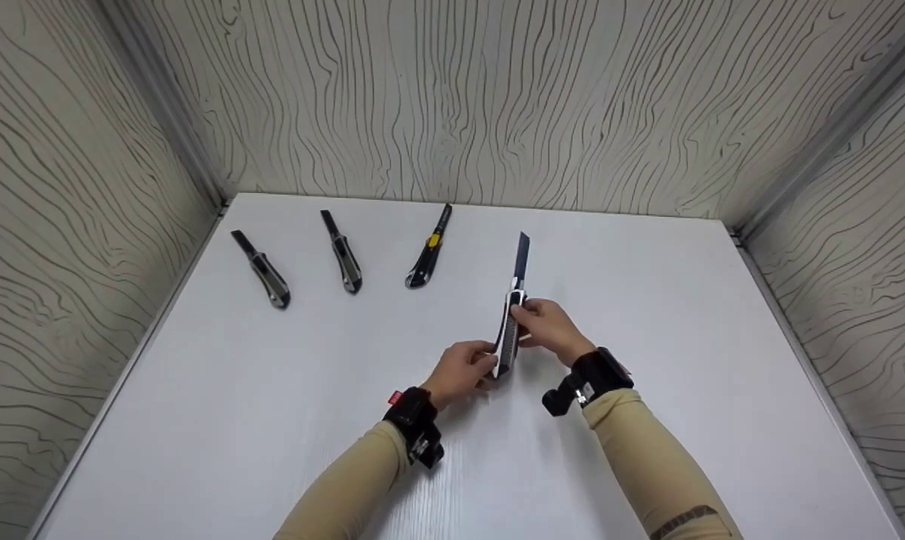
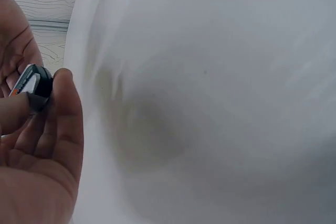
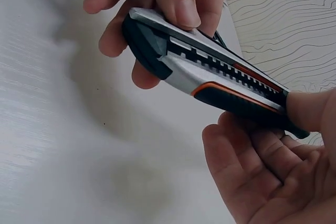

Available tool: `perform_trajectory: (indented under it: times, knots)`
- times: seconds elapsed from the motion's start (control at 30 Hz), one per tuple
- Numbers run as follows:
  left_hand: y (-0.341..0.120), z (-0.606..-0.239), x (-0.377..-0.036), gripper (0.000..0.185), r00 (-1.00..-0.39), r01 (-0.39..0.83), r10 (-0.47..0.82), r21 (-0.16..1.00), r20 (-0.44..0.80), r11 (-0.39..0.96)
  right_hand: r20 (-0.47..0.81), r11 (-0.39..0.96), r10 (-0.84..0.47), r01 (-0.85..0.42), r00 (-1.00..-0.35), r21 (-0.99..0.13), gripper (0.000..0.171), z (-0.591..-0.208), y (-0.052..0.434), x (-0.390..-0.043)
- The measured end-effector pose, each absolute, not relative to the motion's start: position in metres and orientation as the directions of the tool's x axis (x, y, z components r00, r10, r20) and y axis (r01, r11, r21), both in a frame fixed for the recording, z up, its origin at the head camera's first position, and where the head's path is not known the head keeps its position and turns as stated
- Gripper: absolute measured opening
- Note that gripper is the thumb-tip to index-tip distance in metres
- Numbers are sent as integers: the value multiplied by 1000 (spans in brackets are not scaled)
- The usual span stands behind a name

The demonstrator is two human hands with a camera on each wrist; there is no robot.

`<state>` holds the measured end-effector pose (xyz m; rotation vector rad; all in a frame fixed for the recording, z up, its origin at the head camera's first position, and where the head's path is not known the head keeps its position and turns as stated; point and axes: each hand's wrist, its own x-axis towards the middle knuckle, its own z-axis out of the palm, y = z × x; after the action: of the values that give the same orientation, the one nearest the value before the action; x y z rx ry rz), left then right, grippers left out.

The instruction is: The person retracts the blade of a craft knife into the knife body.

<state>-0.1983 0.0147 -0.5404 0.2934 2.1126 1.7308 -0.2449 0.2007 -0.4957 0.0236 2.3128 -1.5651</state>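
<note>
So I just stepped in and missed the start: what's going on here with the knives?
A person holds a box cutter in both hands above a white table. The left hand grips the butt end, the right hand holds the body near the slider, and the dark blade is pushed far out, pointing away. Three more cutters lie in a row at the back left: two grey ones and one with yellow.
</note>
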Motion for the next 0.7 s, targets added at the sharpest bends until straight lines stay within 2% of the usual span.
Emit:
perform_trajectory:
  times: [0.33, 0.7]
  knots:
    - [18, -543, -194, 31, -933, -52, 336, 970, -133, 239, -305, 307, -109, 260, -946, -916, 36, -486, 186, -243]
    - [20, -541, -188, 28, -929, -57, 344, 973, -134, 225, -352, 227, -84, 326, -932, -918, 47, -492, 182, -245]
